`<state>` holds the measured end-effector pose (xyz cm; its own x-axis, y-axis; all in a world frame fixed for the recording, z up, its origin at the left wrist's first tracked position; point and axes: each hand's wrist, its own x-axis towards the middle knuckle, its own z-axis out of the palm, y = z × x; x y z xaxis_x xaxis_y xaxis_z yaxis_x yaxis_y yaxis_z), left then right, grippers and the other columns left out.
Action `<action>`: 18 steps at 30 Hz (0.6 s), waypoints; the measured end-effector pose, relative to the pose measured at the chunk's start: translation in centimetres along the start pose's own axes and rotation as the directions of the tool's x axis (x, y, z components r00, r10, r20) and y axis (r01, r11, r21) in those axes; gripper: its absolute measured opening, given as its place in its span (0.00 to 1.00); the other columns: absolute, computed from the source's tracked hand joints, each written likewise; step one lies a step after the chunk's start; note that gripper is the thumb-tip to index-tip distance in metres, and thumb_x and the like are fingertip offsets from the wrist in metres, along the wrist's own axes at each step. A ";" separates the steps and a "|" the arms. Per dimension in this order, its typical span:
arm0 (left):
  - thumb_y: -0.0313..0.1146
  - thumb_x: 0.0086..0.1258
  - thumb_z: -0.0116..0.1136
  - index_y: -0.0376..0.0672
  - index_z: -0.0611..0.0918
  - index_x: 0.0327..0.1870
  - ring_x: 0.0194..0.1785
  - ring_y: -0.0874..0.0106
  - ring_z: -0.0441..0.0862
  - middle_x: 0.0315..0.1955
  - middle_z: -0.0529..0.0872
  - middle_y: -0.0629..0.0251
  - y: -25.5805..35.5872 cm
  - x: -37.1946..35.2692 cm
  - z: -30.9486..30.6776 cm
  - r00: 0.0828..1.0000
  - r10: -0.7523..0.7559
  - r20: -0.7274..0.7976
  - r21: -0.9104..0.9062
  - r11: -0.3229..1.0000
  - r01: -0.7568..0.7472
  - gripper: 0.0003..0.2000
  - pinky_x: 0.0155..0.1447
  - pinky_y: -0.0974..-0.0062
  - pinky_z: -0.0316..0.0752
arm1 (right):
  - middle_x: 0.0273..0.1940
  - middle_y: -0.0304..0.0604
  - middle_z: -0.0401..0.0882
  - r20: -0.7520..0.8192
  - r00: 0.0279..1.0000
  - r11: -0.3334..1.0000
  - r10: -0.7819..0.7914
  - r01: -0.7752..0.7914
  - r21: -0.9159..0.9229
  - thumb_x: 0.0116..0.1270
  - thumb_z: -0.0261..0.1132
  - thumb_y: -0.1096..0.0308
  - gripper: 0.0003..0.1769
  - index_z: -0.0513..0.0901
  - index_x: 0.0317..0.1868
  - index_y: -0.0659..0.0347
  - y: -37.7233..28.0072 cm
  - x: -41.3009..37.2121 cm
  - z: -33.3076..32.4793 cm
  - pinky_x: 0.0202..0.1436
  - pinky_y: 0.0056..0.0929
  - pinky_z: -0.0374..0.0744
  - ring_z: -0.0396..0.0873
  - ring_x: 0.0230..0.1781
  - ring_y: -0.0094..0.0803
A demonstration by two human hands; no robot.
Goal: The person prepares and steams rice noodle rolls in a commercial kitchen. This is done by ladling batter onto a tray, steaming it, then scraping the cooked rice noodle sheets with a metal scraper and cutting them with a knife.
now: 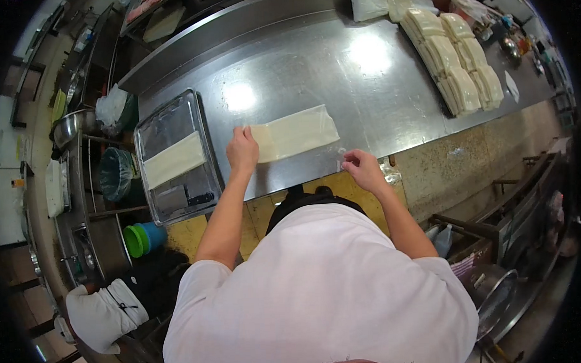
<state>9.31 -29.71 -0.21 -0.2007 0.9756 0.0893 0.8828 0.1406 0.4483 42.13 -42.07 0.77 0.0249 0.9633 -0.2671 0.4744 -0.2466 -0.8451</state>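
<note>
A pale, flat rectangular sheet, apparently in clear plastic, lies on the steel table before me. Its left end is pinched between the fingers of my left hand. My right hand is over the table's front edge, just beyond the sheet's near right corner. Thumb and forefinger are pressed together there on what looks like a small clear plastic scrap. To the left of my left hand, a metal tray holds another pale sheet and a black-handled knife.
Stacks of plastic-wrapped pale sheets stand on a dark tray at the table's right. White plastic packs lie at the back. Green and blue buckets are on the floor at left, near a person in white. A pot stands at lower right.
</note>
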 end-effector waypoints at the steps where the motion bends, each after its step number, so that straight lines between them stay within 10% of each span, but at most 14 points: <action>1: 0.45 0.82 0.47 0.37 0.80 0.43 0.38 0.38 0.85 0.30 0.87 0.40 1.8 0.2 -1.6 0.997 0.082 -0.008 0.018 0.997 -0.081 0.18 0.44 0.42 0.78 | 0.44 0.54 0.89 -0.022 1.000 1.000 0.004 -0.004 0.008 0.66 0.71 0.68 0.17 0.85 0.51 0.71 0.8 -0.6 -0.1 0.52 0.36 0.84 0.87 0.44 0.40; 12: 0.40 0.80 0.54 0.39 0.81 0.41 0.33 0.43 0.86 0.26 0.87 0.44 22.4 -0.5 -13.1 0.845 0.531 -0.064 0.032 0.848 -0.530 0.13 0.38 0.47 0.79 | 0.41 0.51 0.89 -0.121 0.992 0.981 0.019 0.005 0.194 0.66 0.70 0.69 0.15 0.86 0.50 0.69 6.2 0.7 -0.7 0.51 0.33 0.83 0.87 0.43 0.37; 18: 0.41 0.80 0.55 0.39 0.82 0.41 0.35 0.45 0.87 0.27 0.87 0.46 26.2 -1.1 -17.5 0.777 0.622 -0.092 -0.020 0.779 -0.626 0.13 0.40 0.50 0.79 | 0.45 0.43 0.87 0.011 0.986 0.722 0.165 -0.129 0.679 0.71 0.69 0.68 0.18 0.82 0.57 0.67 3.9 5.4 0.2 0.53 0.35 0.82 0.85 0.47 0.34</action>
<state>25.18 -30.06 27.01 0.3540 0.8303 0.4304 0.8054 -0.5046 0.3109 43.92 -37.83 -4.10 0.0930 0.9080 -0.4085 -0.2584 -0.3742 -0.8906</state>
